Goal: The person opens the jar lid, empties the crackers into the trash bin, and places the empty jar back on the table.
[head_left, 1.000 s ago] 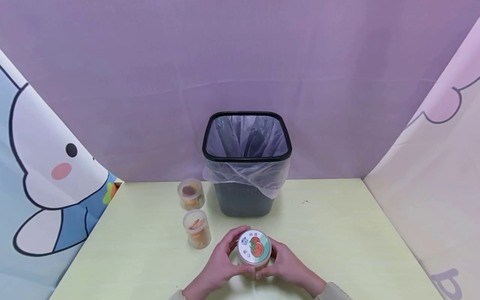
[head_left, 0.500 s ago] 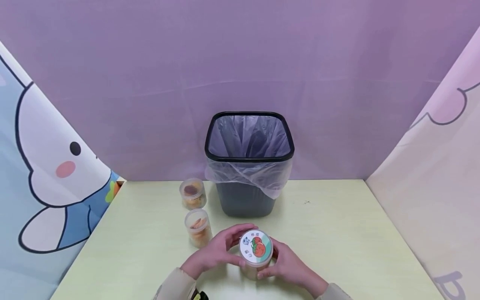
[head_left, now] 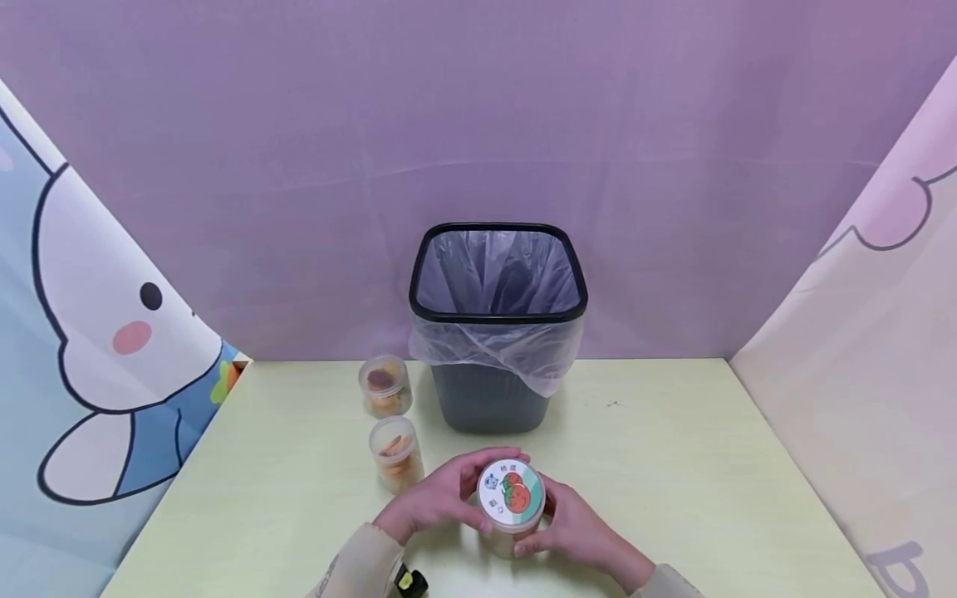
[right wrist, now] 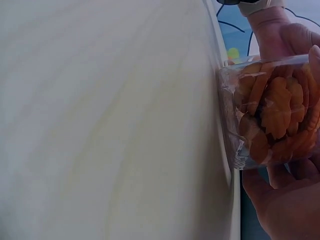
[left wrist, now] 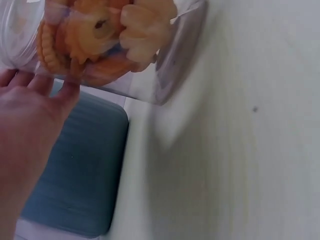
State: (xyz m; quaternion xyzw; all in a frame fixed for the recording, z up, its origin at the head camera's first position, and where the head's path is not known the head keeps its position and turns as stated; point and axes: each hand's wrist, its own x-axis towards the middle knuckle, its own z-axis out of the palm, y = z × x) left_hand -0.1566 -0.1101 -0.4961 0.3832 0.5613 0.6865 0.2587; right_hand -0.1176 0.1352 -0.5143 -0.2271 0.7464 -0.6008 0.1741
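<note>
— Largest in view?
— Purple backdrop (head_left: 478,124), then pale surface (head_left: 673,465), bearing a bag-lined bin (head_left: 489,399).
— And nearer?
— Left hand (head_left: 449,492) and right hand (head_left: 574,525), with fingers (left wrist: 41,85) curled round a labelled jar (head_left: 512,505) from opposite sides, in front of the bin; on or just over the surface, unclear which.
— Smaller?
— Beside the left hand, a taller jar (head_left: 396,458); behind that, a squat jar (head_left: 385,389). Smallest: orange pieces (left wrist: 82,37) in the labelled jar.

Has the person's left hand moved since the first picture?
Yes. Against the bin in the head view, the left hand has turned: its fingertips shifted right behind the jar, its thumb left.
</note>
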